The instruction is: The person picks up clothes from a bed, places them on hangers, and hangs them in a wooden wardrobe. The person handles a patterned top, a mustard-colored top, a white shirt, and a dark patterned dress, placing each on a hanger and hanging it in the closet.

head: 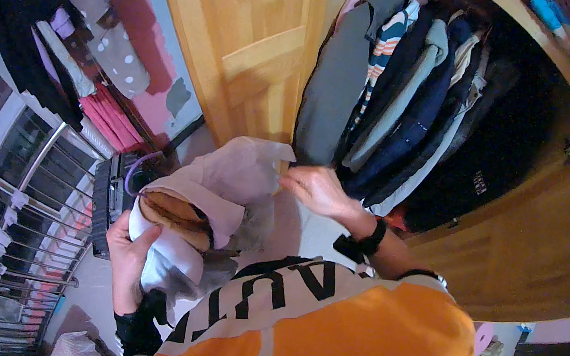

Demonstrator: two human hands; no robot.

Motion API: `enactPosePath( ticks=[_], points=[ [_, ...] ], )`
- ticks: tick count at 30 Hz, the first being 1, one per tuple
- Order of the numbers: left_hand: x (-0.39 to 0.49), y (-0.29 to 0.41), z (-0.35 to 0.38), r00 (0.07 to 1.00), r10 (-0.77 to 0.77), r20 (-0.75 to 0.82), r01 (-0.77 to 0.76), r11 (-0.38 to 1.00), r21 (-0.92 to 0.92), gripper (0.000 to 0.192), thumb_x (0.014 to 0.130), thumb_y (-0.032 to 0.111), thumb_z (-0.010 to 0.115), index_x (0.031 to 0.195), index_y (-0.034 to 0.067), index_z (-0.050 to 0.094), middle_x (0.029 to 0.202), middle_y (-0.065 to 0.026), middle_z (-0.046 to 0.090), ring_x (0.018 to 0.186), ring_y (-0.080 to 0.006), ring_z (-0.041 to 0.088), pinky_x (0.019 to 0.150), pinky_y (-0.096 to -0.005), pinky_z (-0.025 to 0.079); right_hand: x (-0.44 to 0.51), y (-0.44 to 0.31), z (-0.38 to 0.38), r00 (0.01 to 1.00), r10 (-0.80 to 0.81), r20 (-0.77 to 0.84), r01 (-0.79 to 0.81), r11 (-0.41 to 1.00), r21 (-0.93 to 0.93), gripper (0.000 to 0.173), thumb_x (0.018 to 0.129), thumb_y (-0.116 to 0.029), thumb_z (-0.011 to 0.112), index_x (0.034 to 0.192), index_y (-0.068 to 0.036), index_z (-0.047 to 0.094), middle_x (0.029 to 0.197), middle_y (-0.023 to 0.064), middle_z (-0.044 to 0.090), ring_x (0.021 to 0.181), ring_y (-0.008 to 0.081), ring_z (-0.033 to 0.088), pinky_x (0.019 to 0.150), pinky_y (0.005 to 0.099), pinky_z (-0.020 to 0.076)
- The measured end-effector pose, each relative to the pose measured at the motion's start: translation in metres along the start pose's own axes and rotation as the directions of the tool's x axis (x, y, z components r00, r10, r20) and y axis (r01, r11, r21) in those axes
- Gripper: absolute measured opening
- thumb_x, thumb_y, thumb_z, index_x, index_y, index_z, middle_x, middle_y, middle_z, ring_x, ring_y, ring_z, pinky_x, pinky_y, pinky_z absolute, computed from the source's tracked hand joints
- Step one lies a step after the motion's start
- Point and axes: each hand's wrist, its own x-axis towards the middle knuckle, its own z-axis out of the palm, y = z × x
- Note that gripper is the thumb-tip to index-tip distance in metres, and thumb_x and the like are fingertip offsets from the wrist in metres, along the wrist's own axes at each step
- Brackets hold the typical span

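A pale pinkish-grey garment (232, 169) with a tan-brown lining (174, 213) hangs in front of my body. The curved hook of a purple hanger (131, 175) rises from its neck opening. My left hand (130, 240) grips its white-looking shoulder or collar edge, thumb on top near the lining. My right hand (320, 189), slightly blurred, has its fingers curled at the garment's far end, which stretches out towards it. Folds hide the hanger's body and the garment's lower part.
An open wooden wardrobe (533, 248) at right holds several hanging clothes (334, 84). Its wooden door (255, 15) stands ahead. More clothes (118, 59) hang at upper left, above a black suitcase-like case (108, 205). A metal railing (44, 228) runs along the windows.
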Motion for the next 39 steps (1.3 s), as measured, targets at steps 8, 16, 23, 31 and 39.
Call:
enactPosePath(
  ticks=[8, 16, 23, 31, 39],
  points=[
    [0.013, 0.006, 0.022, 1.0, -0.014, -0.021, 0.013, 1.0, -0.003, 0.019, 0.082, 0.005, 0.074, 0.099, -0.001, 0.066, 0.087, -0.0019, 0.069, 0.076, -0.0065, 0.06, 0.072, -0.0231, 0.047, 0.104, 0.049, -0.051, 0.966, -0.133, -0.22, 0.121, 0.99, -0.067, 0.022, 0.09, -0.028, 0.059, 0.096, -0.009, 0.068, 0.089, 0.0127, 0.067, 0.084, 0.0352, 0.064, 0.071, 0.0442, 0.0518],
    [0.045, -0.014, 0.029, 0.998, -0.063, 0.013, 0.064, 0.998, -0.02, 0.017, 0.081, 0.006, 0.075, 0.095, 0.001, 0.066, 0.085, -0.0018, 0.068, 0.074, -0.0064, 0.059, 0.069, -0.0227, 0.047, 0.109, 0.027, 0.003, 0.941, -0.289, 0.174, 0.252, 0.945, 0.21, 0.035, 0.093, -0.03, 0.059, 0.117, -0.004, 0.06, 0.118, 0.015, 0.062, 0.11, 0.0331, 0.059, 0.092, 0.0393, 0.048],
    [0.077, -0.026, 0.011, 0.986, -0.097, 0.138, 0.102, 0.994, -0.029, 0.017, 0.08, 0.002, 0.072, 0.095, 0.001, 0.065, 0.084, -0.0016, 0.067, 0.075, -0.0084, 0.059, 0.07, -0.0237, 0.047, 0.138, 0.011, -0.009, 0.953, -0.3, -0.034, 0.302, 0.945, 0.127, 0.023, 0.089, -0.02, 0.064, 0.106, -0.004, 0.065, 0.109, 0.0139, 0.064, 0.101, 0.0327, 0.062, 0.085, 0.0392, 0.0504],
    [0.123, -0.047, -0.03, 0.945, -0.082, 0.316, 0.047, 0.992, 0.119, 0.025, 0.079, 0.006, 0.073, 0.101, -0.002, 0.066, 0.087, -0.0044, 0.065, 0.079, -0.0109, 0.058, 0.071, -0.0271, 0.048, 0.196, -0.062, 0.028, 0.859, -0.495, -0.128, 0.5, 0.866, 0.008, 0.022, 0.084, -0.009, 0.066, 0.105, -0.003, 0.066, 0.114, 0.0121, 0.063, 0.1, 0.0316, 0.062, 0.083, 0.0393, 0.0509],
    [0.132, -0.074, -0.077, 0.935, -0.15, 0.321, 0.119, 0.986, 0.117, 0.027, 0.079, 0.01, 0.076, 0.101, -0.002, 0.066, 0.09, -0.0067, 0.067, 0.083, -0.0122, 0.062, 0.075, -0.0287, 0.051, 0.262, -0.053, 0.096, 0.86, -0.128, 0.494, 0.504, 0.36, -0.785, 0.028, 0.086, -0.018, 0.051, 0.109, -0.008, 0.065, 0.125, 0.0092, 0.06, 0.126, 0.0276, 0.048, 0.117, 0.0433, 0.0208]
  ],
)
